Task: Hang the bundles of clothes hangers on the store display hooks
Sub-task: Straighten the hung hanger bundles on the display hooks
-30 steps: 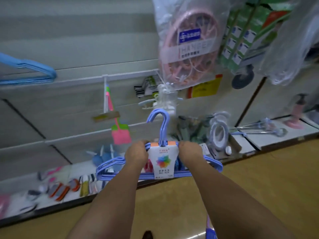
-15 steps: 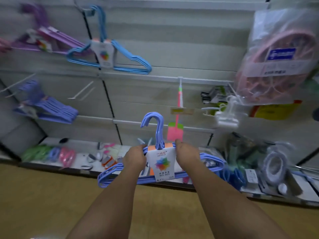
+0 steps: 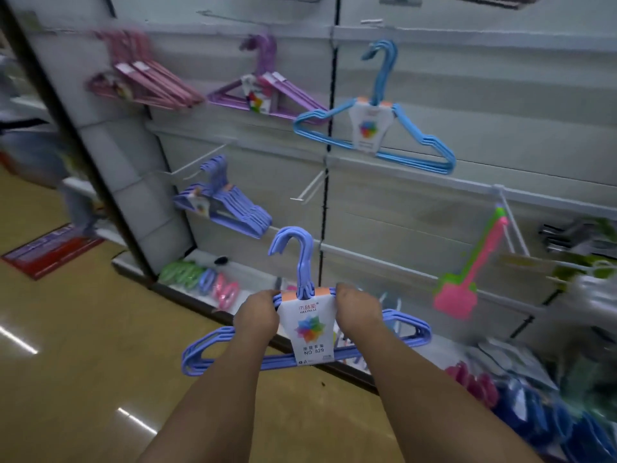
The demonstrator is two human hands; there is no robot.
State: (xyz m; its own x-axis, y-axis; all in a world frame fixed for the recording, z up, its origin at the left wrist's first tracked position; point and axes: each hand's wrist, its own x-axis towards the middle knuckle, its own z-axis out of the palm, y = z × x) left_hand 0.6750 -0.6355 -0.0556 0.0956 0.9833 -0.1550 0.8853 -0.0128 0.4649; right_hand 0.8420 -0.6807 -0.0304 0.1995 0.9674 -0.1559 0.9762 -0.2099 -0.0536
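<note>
so this is the carry-and-line-up step, nothing hung yet for this one. Both hands have a grip on the periwinkle hanger bundle (image 3: pixel 305 329), left hand (image 3: pixel 256 317) and right hand (image 3: pixel 359 309) curled round the shoulders either side of the white label card (image 3: pixel 312 332), hooks pointing up and to the left. It's held out in front of the display wall, below the hooks and well apart from them

There's a bare white display hook (image 3: pixel 309 188) sticking out just above, between the purple-blue bundle (image 3: pixel 227 203) already hung on the left and the light blue bundle (image 3: pixel 374 125) higher up. My guess is that's the target. Next move would be lifting the bundle up, getting the curved tops level with the hook's tip, then sliding them on and letting go. All the hooks need to catch together, otherwise it'll hang crooked
</note>
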